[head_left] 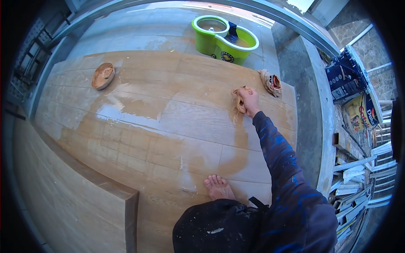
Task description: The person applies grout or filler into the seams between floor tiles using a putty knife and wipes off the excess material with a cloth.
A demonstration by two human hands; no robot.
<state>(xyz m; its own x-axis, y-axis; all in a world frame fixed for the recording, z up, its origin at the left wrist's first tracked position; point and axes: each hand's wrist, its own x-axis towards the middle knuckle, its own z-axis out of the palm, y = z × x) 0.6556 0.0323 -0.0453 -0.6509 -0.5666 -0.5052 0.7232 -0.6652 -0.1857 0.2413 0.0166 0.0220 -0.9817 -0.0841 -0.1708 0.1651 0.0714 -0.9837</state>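
My right hand (249,101) is closed on a wet, brown-stained rag (240,103) and presses it to the tiled floor (190,122). Around the rag the wood-look tiles carry a wet, muddy brown film with lighter wiped patches. Just right of this hand lies a second crumpled beige cloth (270,83) with a dark red patch in its folds. A shallow round bowl (103,76), coated with brown residue, stands at the far left. My left hand is out of view.
A green and white two-part mop bucket (228,40) with murky water stands beyond the tiles' far edge. A raised step (97,185) fills the lower left. To the right, past a grey concrete curb (306,84), are a paint bucket (348,76) and stacked metal pieces (358,202).
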